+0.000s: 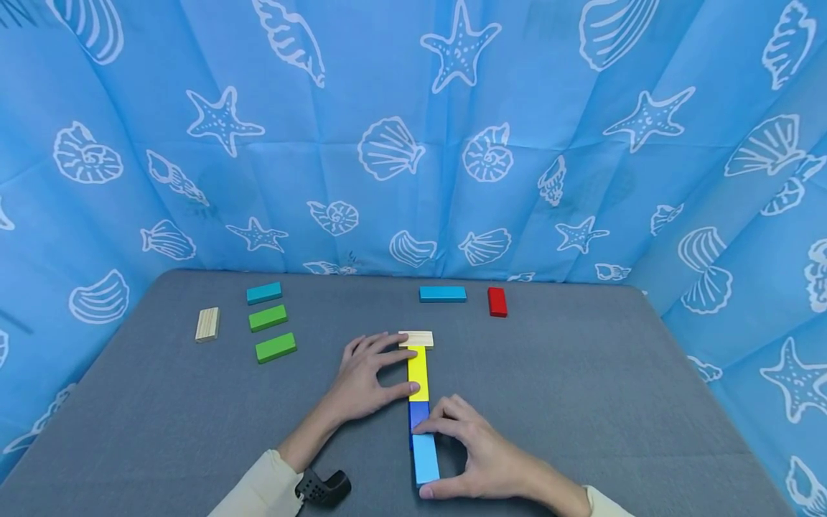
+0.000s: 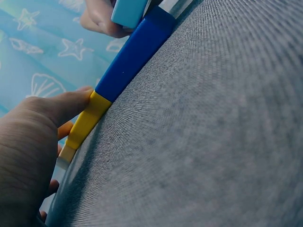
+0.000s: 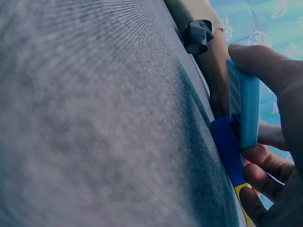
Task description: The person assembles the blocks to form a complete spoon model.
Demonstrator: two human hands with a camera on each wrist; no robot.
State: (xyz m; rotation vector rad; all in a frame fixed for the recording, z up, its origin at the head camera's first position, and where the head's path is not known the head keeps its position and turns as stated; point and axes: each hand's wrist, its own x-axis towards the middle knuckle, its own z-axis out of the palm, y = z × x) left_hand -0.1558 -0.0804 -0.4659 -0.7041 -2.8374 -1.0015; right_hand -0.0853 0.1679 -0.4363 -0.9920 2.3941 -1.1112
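A column of blocks runs toward me: a plain wooden block (image 1: 420, 337) set crosswise at the far end, then a yellow block (image 1: 418, 373), then a dark blue block (image 2: 135, 54). My left hand (image 1: 362, 380) touches the wooden block and the yellow block with its fingertips, its thumb on the yellow one near the blue joint. Between thumb and fingers, my right hand (image 1: 481, 449) pinches a light blue block (image 1: 426, 459) by its two ends. The light blue block is held over the dark blue block, partly covering it in the head view. The right wrist view shows it raised off the cloth.
Left on the grey table (image 1: 549, 402) lie a teal block (image 1: 264, 293), two green blocks (image 1: 276, 347) and a wooden block (image 1: 207, 324). Farther back lie another blue block (image 1: 442, 294) and a red block (image 1: 497, 301). A blue shell-patterned curtain (image 1: 413, 194) stands behind.
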